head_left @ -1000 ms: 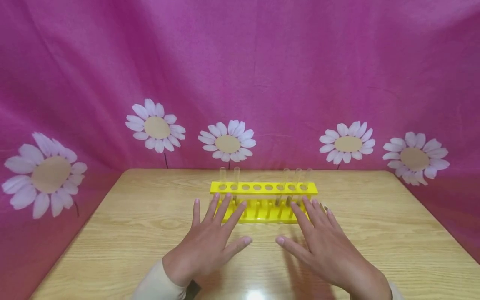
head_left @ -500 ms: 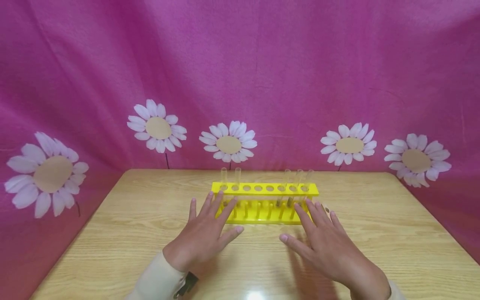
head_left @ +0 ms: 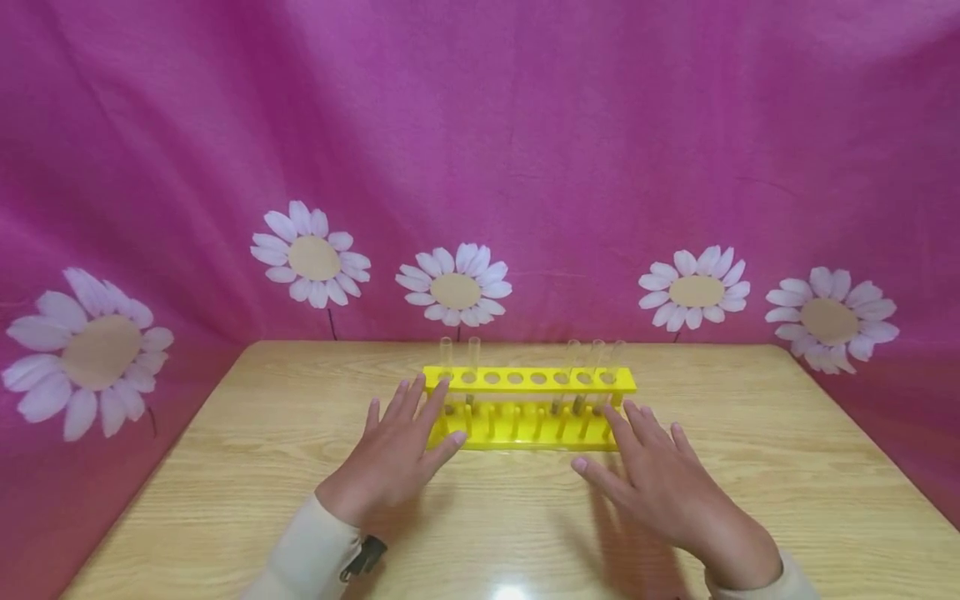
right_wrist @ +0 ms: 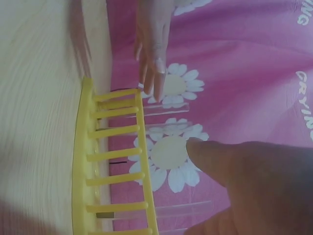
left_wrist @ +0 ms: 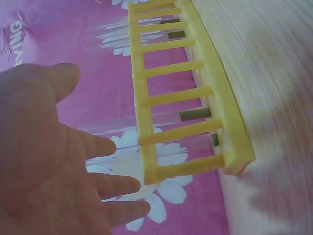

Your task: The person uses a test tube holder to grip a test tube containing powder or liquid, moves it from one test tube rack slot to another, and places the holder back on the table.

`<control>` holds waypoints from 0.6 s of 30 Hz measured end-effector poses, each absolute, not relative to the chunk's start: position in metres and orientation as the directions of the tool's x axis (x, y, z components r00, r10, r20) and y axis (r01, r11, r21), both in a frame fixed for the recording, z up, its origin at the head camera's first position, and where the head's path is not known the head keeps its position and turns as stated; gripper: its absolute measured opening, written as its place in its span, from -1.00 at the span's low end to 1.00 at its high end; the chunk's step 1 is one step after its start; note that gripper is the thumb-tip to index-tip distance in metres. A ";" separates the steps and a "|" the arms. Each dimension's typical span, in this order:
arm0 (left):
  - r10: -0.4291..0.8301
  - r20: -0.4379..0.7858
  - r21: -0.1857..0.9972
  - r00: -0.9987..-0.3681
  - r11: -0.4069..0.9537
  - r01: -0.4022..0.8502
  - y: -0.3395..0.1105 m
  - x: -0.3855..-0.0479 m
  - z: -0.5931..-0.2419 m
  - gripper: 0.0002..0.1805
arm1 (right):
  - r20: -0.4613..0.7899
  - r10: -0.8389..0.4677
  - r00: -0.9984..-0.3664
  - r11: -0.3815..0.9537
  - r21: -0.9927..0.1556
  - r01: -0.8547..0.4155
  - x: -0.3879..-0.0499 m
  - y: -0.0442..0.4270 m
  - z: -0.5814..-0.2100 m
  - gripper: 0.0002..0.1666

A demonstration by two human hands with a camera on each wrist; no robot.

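I see the yellow rack (head_left: 527, 382) on the table (head_left: 262, 433), its left end partly hidden by the left hand (head_left: 392, 457), perhaps touching, which, like the right hand (head_left: 666, 479), is spread and grasps nothing, while only my wrist views catch the cut-off lettering (right_wrist: 301, 88) on the cloth (head_left: 562, 125).

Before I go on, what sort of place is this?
Probably a makeshift tabletop setup rather than a proper lab: a wood-grain table, a pink flower-print cloth hung behind it, and a yellow rack with test tubes.
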State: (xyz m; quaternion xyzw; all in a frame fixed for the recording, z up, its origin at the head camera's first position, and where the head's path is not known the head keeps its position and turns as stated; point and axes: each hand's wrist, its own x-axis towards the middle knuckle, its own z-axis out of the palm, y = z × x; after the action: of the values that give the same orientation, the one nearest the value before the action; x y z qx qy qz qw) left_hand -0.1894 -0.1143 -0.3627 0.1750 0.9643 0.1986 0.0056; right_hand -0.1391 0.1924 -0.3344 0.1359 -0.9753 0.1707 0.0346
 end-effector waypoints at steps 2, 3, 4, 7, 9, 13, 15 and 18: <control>0.337 0.080 0.416 -0.938 0.844 0.338 -0.118 -0.194 -0.363 -0.14 | 0.121 -0.253 -0.960 0.905 -0.320 -0.279 -0.141 0.194 -0.335 0.05; 0.334 0.091 0.432 -0.938 0.836 0.340 -0.119 -0.196 -0.364 -0.14 | 0.124 -0.252 -0.960 0.905 -0.320 -0.279 -0.142 0.195 -0.335 0.04; 0.331 0.099 0.448 -0.938 0.827 0.339 -0.121 -0.199 -0.365 -0.13 | 0.121 -0.250 -0.961 0.906 -0.320 -0.276 -0.143 0.195 -0.335 0.04; 0.312 0.081 0.526 -0.947 0.793 0.306 -0.127 -0.206 -0.369 -0.10 | 0.111 -0.241 -0.964 0.908 -0.324 -0.265 -0.146 0.197 -0.335 0.04; 0.300 0.053 0.585 -0.953 0.764 0.273 -0.130 -0.209 -0.373 -0.09 | 0.092 -0.232 -0.968 0.911 -0.328 -0.249 -0.147 0.199 -0.336 0.06; 0.290 0.046 0.686 -0.956 0.687 0.242 -0.132 -0.217 -0.379 -0.11 | 0.059 -0.219 -0.974 0.916 -0.332 -0.225 -0.149 0.203 -0.338 0.12; 0.274 0.059 0.736 -0.960 0.637 0.227 -0.131 -0.221 -0.383 -0.16 | 0.040 -0.214 -0.976 0.915 -0.341 -0.215 -0.151 0.206 -0.338 0.14; 0.224 0.075 0.810 -0.972 0.555 0.190 -0.129 -0.227 -0.390 -0.26 | 0.019 -0.208 -0.978 0.914 -0.353 -0.201 -0.152 0.211 -0.340 0.14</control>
State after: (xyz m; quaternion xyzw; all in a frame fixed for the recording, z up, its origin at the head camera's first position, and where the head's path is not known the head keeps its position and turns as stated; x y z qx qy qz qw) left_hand -0.2274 -0.1289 -0.3898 0.1175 0.8815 0.4570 0.0187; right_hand -0.1518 0.2112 -0.3400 0.1045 -0.9782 0.1794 -0.0094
